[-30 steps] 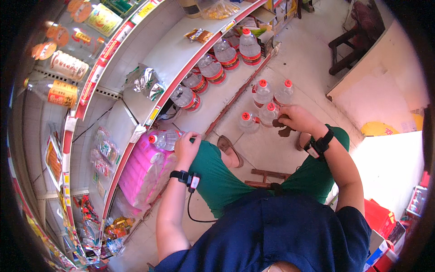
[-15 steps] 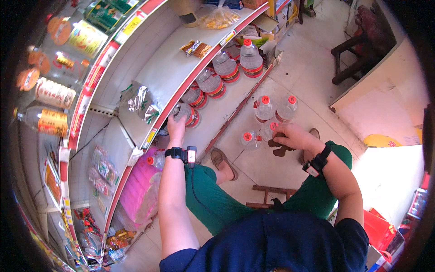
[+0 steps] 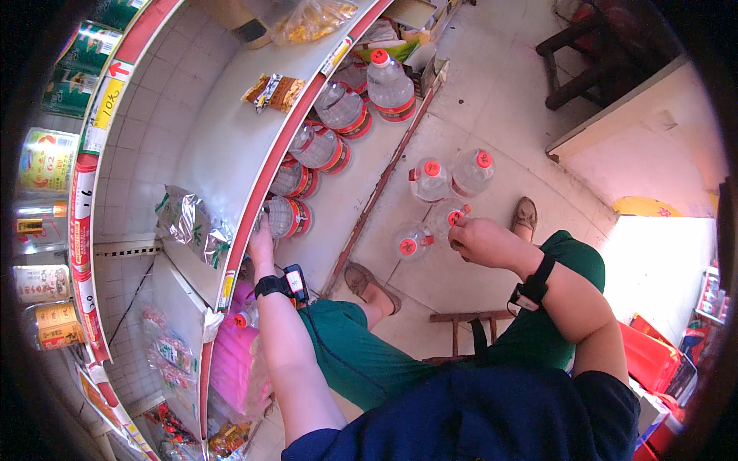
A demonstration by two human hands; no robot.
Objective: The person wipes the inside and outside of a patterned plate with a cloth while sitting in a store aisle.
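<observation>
Large clear plastic jugs with red caps stand on the floor tiles in front of me. My right hand (image 3: 492,244) is closed at the red cap of the nearer middle jug (image 3: 441,221), fingertips bent down over it. Beside it are another jug (image 3: 415,241), one farther back (image 3: 430,181) and one at the far right (image 3: 472,174). My left hand (image 3: 262,244) reaches under the shelf edge to the top end of a jug with a red label band (image 3: 290,218). The shelf edge partly hides those fingers, which appear closed on that jug.
Several like jugs line the bottom shelf, one upright (image 3: 390,88) at its far end. Above sits a shelf (image 3: 207,146) with snack packs (image 3: 274,93) and a silvery bag (image 3: 188,219). A pink package (image 3: 238,353) lies at lower left. A dark wooden stool (image 3: 588,61) stands far right.
The view has shifted, so the shelf sits farther left. My right hand has turned knuckles-up over the cap; the brown cloth it held no longer shows. My left hand stays by the shelf jug.
</observation>
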